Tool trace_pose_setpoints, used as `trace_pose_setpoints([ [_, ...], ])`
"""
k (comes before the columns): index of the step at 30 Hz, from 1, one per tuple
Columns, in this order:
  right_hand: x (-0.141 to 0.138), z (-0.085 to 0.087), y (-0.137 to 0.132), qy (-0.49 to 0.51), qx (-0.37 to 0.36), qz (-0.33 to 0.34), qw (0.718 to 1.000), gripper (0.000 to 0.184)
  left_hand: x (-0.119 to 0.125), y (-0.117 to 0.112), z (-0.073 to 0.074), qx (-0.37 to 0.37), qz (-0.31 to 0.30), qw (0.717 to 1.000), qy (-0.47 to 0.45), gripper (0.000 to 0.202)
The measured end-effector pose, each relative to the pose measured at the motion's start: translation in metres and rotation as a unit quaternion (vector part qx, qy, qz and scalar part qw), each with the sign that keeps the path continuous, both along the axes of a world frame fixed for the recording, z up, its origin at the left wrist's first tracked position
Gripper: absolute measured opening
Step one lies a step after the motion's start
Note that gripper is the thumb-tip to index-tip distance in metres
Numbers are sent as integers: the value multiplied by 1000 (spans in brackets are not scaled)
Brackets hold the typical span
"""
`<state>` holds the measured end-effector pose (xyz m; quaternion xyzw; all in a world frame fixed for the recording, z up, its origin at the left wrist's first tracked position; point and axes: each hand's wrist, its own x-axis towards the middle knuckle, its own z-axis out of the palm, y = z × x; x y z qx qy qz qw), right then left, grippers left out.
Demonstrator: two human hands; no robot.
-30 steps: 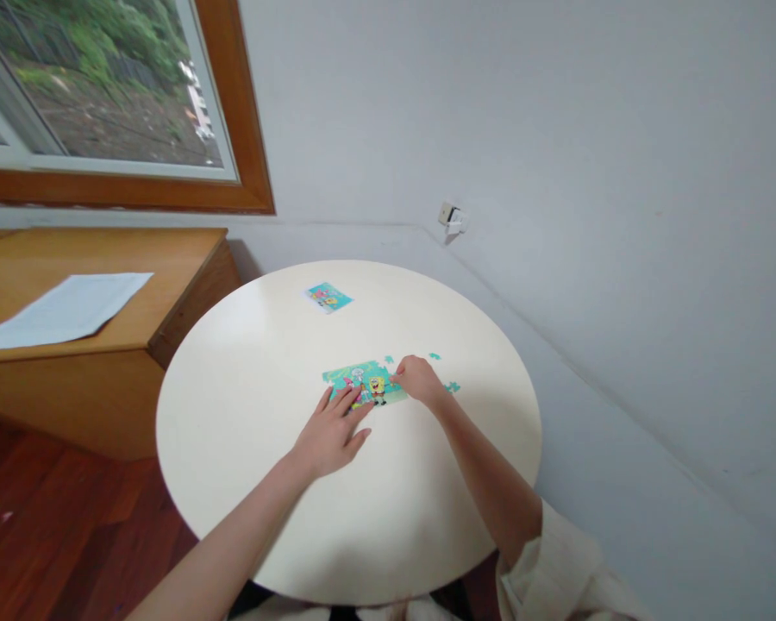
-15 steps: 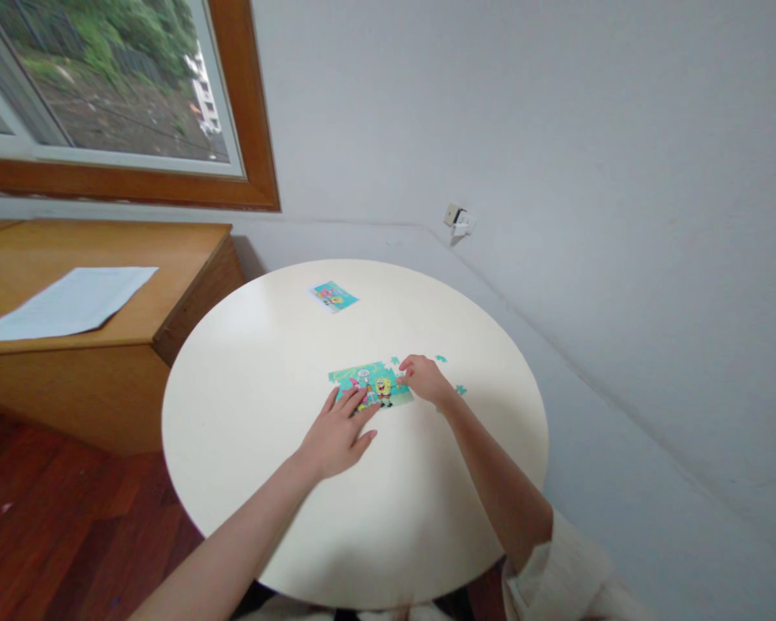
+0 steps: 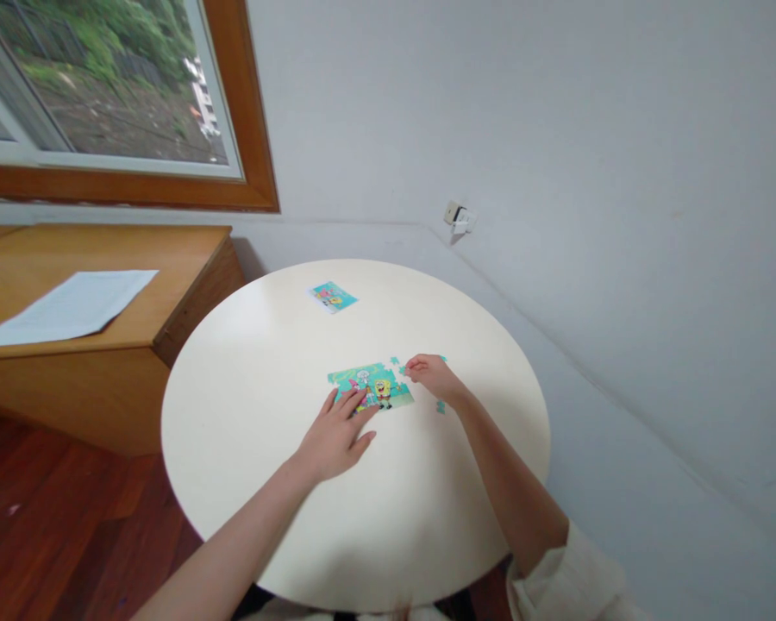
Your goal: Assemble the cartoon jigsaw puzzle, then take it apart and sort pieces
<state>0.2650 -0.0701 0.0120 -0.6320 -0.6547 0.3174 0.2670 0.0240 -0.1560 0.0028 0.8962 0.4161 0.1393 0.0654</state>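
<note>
A partly assembled jigsaw puzzle (image 3: 342, 378) with cartoon figures on a turquoise ground lies on the round white table (image 3: 246, 431). My left hand (image 3: 337, 435) rests flat on its lower left part, fingers spread, covering some of the picture. At the puzzle's upper right edge, my right hand (image 3: 433, 375) has thumb and fingers pinched together. A small turquoise puzzle piece (image 3: 402, 370) is at those fingertips, partly hidden. Just above the puzzle's edge is a loose piece (image 3: 394, 360). Another loose piece (image 3: 441, 406) lies below my right wrist, and one more (image 3: 444, 358) shows behind that hand.
Farther back on the table lies a small reference picture (image 3: 334, 297) with the same kind of cartoon. To the left stands a wooden cabinet (image 3: 71, 388) with white paper (image 3: 78, 304) on top. Beyond the table are a wall with a socket (image 3: 460, 217) and a window (image 3: 129, 86).
My right hand has shifted slightly right, away from the puzzle's edge, uncovering its right side. The forearm now hides one loose piece, and another shows below the wrist. My left hand stays in place.
</note>
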Motion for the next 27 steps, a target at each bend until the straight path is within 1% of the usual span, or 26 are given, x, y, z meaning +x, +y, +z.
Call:
trace_pose_setpoints([
  [4,14,1,-2,-6,11,-34,999,12,0,0,-1,5,0,1000,-14,40],
  [8,34,5,-6,-46,39,-101,993,10,-1,0,-1,3,1,1000,-12,40],
  [11,51,12,-11,-70,65,-147,985,17,-2,1,0,-1,1,1000,-5,40],
  [14,68,21,-18,-79,74,-166,980,21,-2,1,1,-1,-1,1000,-8,40],
  [17,84,29,-25,-90,73,-149,982,20,-3,1,0,5,-1,1000,-16,40],
  [20,95,34,-33,-113,70,-107,985,17,-3,1,-2,8,1,1000,-18,40],
  [24,96,36,-39,-138,46,-71,987,12,-4,1,-2,10,-1,1000,-16,39],
  [27,91,32,-40,-163,10,-46,985,7,-4,1,-1,10,0,1000,-14,39],
])
